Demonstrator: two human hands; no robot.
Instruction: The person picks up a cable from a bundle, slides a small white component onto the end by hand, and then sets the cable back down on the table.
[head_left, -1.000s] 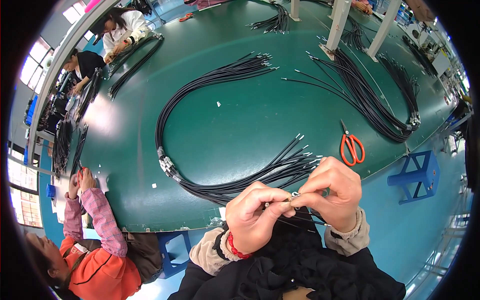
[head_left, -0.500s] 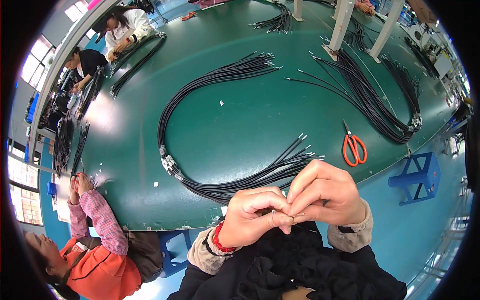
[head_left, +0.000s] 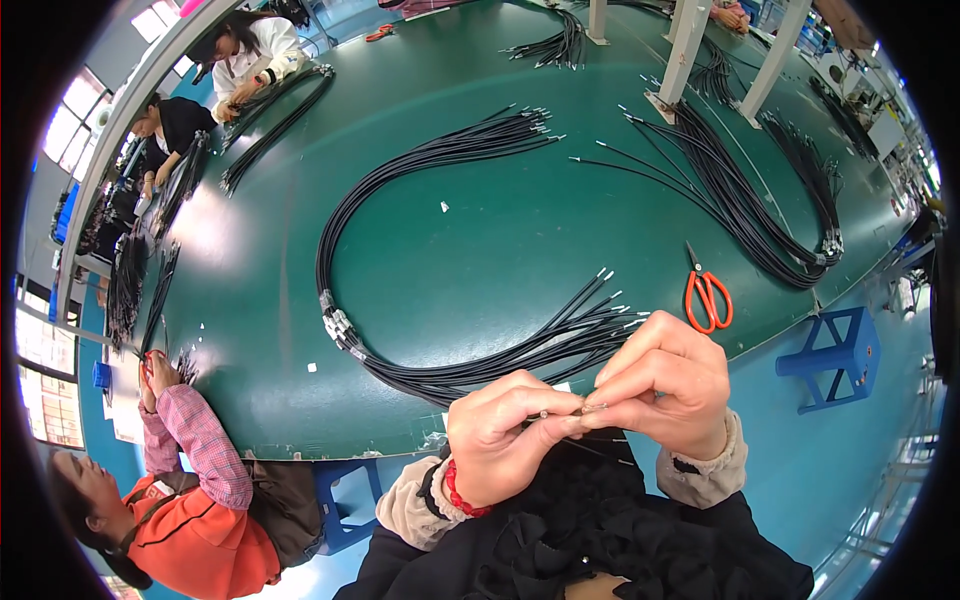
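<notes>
Head view: the small metal tip [head_left: 585, 408] pinched between both hands is mostly covered by fingertips, so its exact kind is hard to make out. Left hand [head_left: 502, 435] and right hand [head_left: 668, 385] meet at the near edge of the green tabletop [head_left: 450, 240], fingers curled in and pressed together on that tip. The black cable [head_left: 585, 447] below it runs down and disappears against dark clothing. Looped cable bundle [head_left: 420, 260] lies just beyond the hands; orange scissors [head_left: 707, 297] sit to the right.
</notes>
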